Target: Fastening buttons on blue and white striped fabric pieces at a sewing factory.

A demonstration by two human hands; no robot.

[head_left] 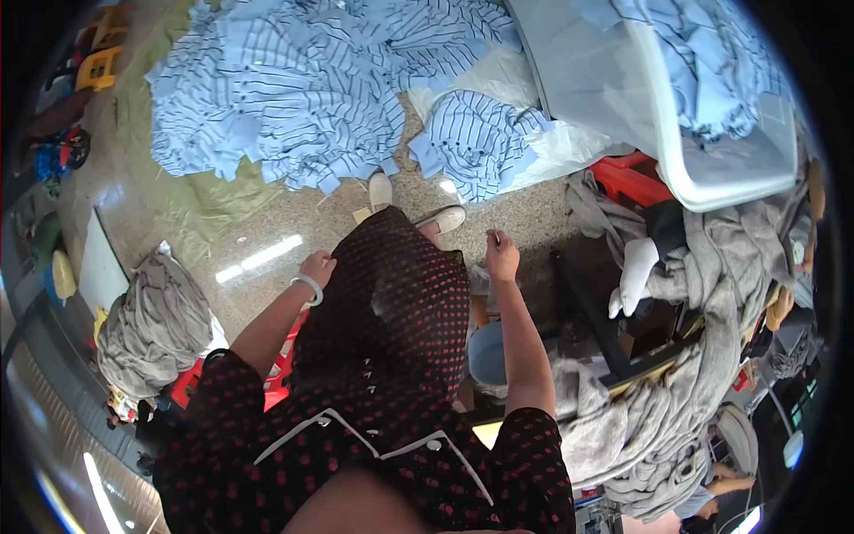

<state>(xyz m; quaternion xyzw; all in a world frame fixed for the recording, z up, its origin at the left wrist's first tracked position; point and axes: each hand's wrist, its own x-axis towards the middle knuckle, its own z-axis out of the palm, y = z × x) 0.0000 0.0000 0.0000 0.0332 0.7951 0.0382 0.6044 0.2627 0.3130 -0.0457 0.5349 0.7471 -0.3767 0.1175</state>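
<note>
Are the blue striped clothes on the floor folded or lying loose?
Lying loose. The striped clothes sit crumpled in an uneven heap, with sleeves and edges spreading in all directions; no neat stack or flat fold shows.

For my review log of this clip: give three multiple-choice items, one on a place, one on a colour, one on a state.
1. Where does the left hand rest?
A on the person's knee
B in the bin
C on the floor

2. What colour is the striped pile?
A red
B light blue
C green

3. How is the right hand?
A flat open
B pinched on something thin
C hidden

A: it lies on the dotted dress at the knee.
B: pale blue stripes.
B: fingertips pressed together.
</note>
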